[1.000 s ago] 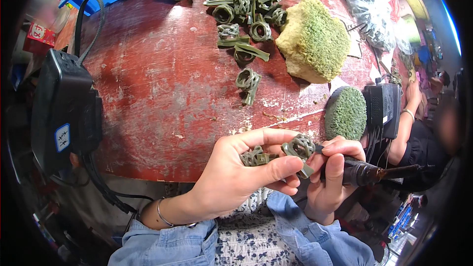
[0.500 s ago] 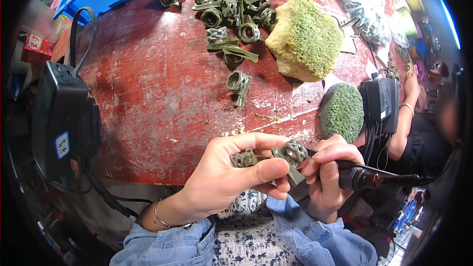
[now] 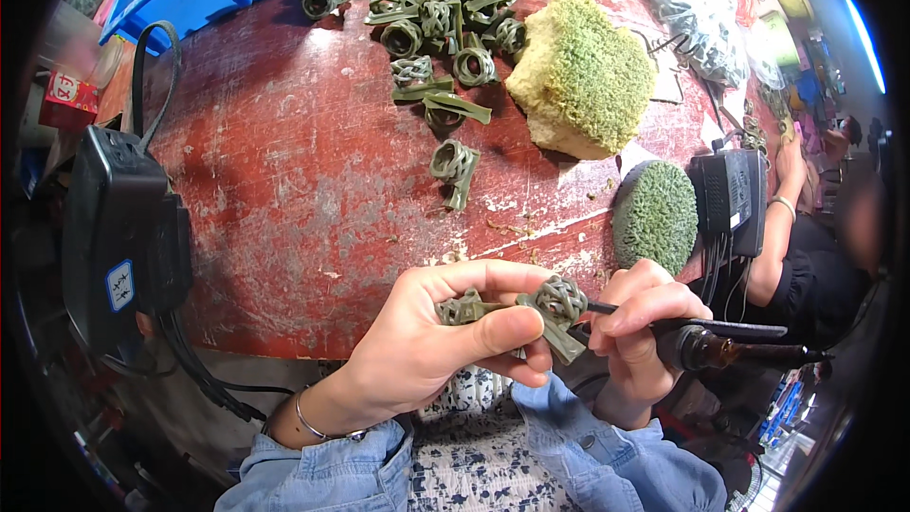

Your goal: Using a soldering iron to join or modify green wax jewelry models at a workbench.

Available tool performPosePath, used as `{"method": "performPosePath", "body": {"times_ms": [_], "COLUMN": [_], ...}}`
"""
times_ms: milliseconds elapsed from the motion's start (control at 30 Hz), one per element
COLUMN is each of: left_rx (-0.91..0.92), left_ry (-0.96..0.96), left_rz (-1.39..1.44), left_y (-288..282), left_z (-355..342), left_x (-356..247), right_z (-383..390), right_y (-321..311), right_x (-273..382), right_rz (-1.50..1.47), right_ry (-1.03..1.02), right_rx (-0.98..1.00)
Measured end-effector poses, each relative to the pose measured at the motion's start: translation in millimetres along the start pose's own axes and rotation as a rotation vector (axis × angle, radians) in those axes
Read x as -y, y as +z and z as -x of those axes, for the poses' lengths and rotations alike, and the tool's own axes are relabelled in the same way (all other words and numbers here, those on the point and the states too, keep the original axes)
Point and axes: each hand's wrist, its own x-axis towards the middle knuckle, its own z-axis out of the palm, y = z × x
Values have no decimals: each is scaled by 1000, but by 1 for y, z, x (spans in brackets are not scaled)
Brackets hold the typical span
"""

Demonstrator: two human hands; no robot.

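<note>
Near the front edge of the table, my left hand (image 3: pixel 427 341) is closed on a dark green openwork ring-shaped piece (image 3: pixel 559 301) with a flat stem, pinched between thumb and fingers. A second similar green piece (image 3: pixel 459 309) shows between the thumb and index finger. My right hand (image 3: pixel 645 327) is closed on a dark pen-like tool (image 3: pixel 599 307), its thin tip at the openwork piece. From the back of that hand stick out a brown handle with a black cord (image 3: pixel 720 351) and a black flat strip (image 3: pixel 749 330); whether these are one tool I cannot tell.
Several green ring pieces (image 3: pixel 445 14) lie heaped at the back, one loose piece (image 3: pixel 455 173) nearer. To the right are a yellow-green porous block (image 3: pixel 588 76), a round green sponge-like pad (image 3: pixel 656 218) and a black box (image 3: pixel 732 199). Black devices (image 3: pixel 118 218) stand left; a co-worker's arm (image 3: pixel 782 218) shows right.
My right hand has shifted slightly right. The black strip now stands apart from the brown handle, and a thin dark tip shows where a reddish one was. My left hand keeps its hold.
</note>
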Motion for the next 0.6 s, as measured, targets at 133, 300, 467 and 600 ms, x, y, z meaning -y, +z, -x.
{"method": "performPosePath", "body": {"times_ms": [133,300,467,600], "left_rx": [-4,-6,95,19], "left_ry": [11,9,-27,19], "left_rz": [1,-15,30,-62], "left_y": [0,3,-6,0], "left_z": [1,1,0,-2], "left_x": [0,-3,1,3], "right_z": [3,5,9,9], "right_y": [4,7,5,0], "right_x": [-6,12,13,16], "right_rz": [-97,-198,-149,-110], "right_ry": [24,214,289,302], "right_rx": [-88,-176,-173,-143]}}
